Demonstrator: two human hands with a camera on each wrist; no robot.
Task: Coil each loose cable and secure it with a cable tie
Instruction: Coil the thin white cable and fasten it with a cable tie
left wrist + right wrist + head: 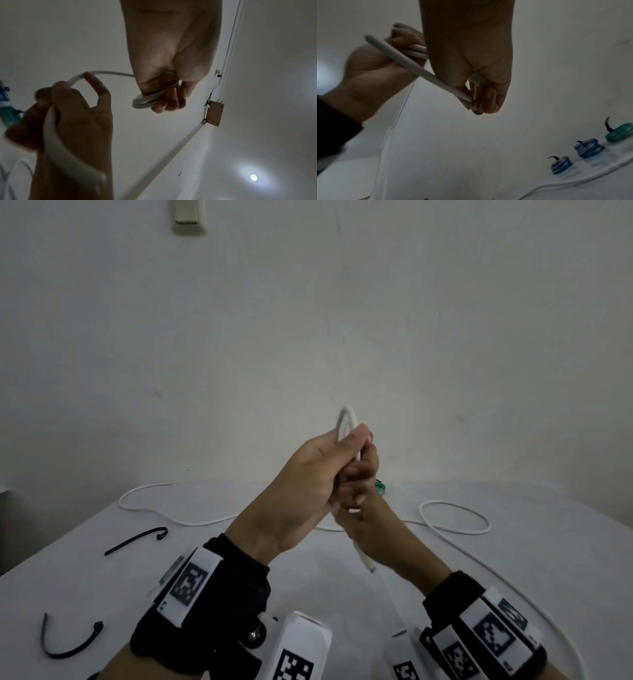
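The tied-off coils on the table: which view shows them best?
The right wrist view: two blue coils and a teal coil stand in a row, each with a black tie tail. The head view shows only a teal sliver behind the hands; the left wrist view shows blurred bits at its left edge.

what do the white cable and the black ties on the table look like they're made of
Thin white round cable: likely smooth matte plastic or rubber sheathing, since it bends into soft loops without kinking. Two black cable ties: probably nylon-type plastic; the thin strips hold a springy curve on the white-covered table. Finer texture is too small to tell.
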